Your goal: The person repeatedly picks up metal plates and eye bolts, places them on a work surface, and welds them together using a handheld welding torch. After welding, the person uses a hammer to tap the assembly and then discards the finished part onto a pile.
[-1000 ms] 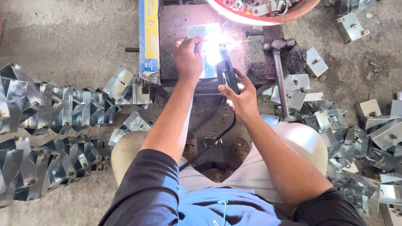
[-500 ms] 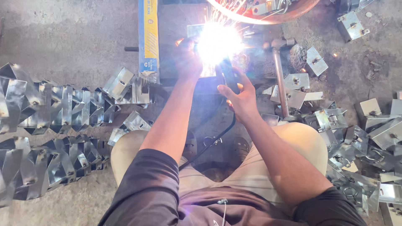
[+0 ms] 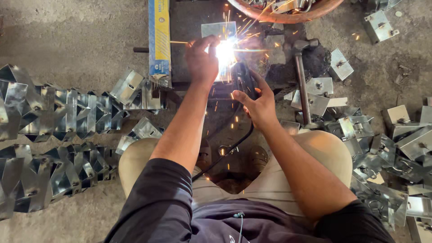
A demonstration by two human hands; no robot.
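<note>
- The left hand (image 3: 202, 58) is curled down onto a small galvanised sheet-metal piece (image 3: 218, 30), fingers pressed together and pinning it to the dark steel work plate (image 3: 186, 27) on the floor.
- The right hand (image 3: 257, 104) is wrapped around a black electrode holder (image 3: 243, 80), fingers partly spread along its grip, tip aimed at the piece just beside the left fingertips.
- A white arc (image 3: 225, 53) burns right there, and orange sparks fly out over the plate and towards the knees.
- The black welding cable (image 3: 225, 150) trails from the holder down between the legs.
- A blue and yellow electrode box (image 3: 159, 38) lies along the plate's left edge; a hammer (image 3: 302, 81) lies to the right, head up.
- Folded metal brackets are stacked in rows on the left (image 3: 58, 117); more boxes with fittings are heaped on the right (image 3: 396, 148). A round rusty basin (image 3: 288, 17) of parts sits at the top.
- Risk, as I judge it: both hands are bare and the left one sits almost on the arc, so a small slip of the tip could burn the fingers.
- Sparks are landing near bare forearms and light trousers; a hot bead could scorch skin or cloth.
- The cable runs under the falling sparks, so its sheath may get nicked.
- Sharp bracket edges crowd both knees; a shift of the legs could cut.
</note>
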